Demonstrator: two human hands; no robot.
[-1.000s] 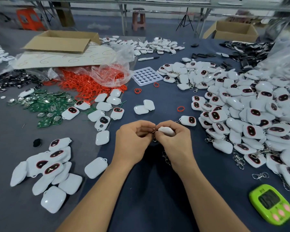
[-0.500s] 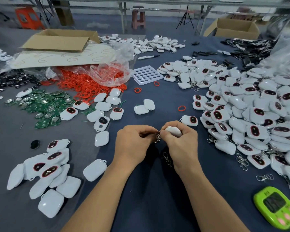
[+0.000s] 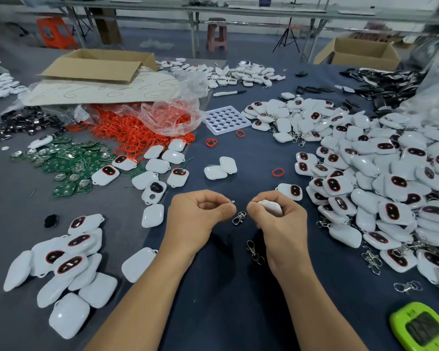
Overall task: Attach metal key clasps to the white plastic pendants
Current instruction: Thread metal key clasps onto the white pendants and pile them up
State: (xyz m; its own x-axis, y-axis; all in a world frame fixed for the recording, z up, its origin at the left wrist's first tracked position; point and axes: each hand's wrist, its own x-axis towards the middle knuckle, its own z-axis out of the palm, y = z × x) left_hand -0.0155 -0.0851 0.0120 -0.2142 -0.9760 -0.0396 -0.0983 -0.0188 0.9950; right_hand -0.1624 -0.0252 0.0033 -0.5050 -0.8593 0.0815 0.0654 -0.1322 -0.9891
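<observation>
Pinching metal clasp [image 3: 239,217] with left hand [image 3: 200,216], right hand [image 3: 281,224] gripping white pendant [image 3: 271,206], spare clasp [image 3: 254,252] beside right wrist, pendant heap [image 3: 380,178] rightward

Hands meet mid-table [image 3: 226,312]: left hand [image 3: 195,219] and right hand [image 3: 281,224] flank a key clasp [image 3: 239,217], with a pendant [image 3: 271,206] in the right. A pendant heap [image 3: 390,198] lies right, a smaller pile [image 3: 61,262] left (timer [image 3: 421,328] at the near right corner) and a cardboard box [image 3: 99,64] behind.

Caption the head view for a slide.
Left hand pinches a metal key clasp beside the white pendant gripped by the right hand.
</observation>
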